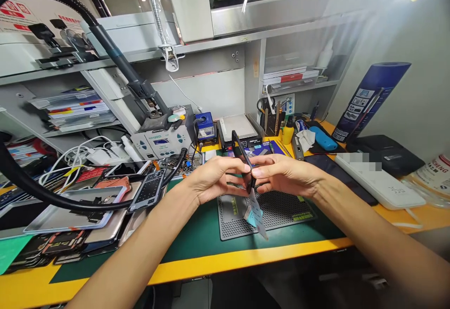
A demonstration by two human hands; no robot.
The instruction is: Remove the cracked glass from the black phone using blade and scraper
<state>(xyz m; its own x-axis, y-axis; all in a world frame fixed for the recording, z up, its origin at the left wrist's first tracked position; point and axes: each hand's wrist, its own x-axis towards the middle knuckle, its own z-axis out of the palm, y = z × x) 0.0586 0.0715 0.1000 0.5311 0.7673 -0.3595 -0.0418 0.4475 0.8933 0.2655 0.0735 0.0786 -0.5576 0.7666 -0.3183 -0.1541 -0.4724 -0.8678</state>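
Observation:
Between my two hands a dark smartphone (pixel 242 154) is held up nearly edge-on to me, above the workbench. My left hand (pixel 221 173) pinches its left side near the lower end, thumb on top and fingers beneath. From the other side my right hand (pixel 277 170) grips it with thumb and fingers. A clear film strip with a pale blue tab (pixel 256 216) hangs from the phone's lower end. Under it lies a grey perforated metal plate (pixel 281 213) on the green mat (pixel 197 241). The phone's faces are mostly out of sight.
Phones and phone parts, with a pale tray (pixel 75 222), crowd the left side. A black hose (pixel 70 201) arches there from the rework station (pixel 163 142). On the right are a white power strip (pixel 381 182), a black case (pixel 386 152) and a blue roll (pixel 372 95). Shelves stand behind.

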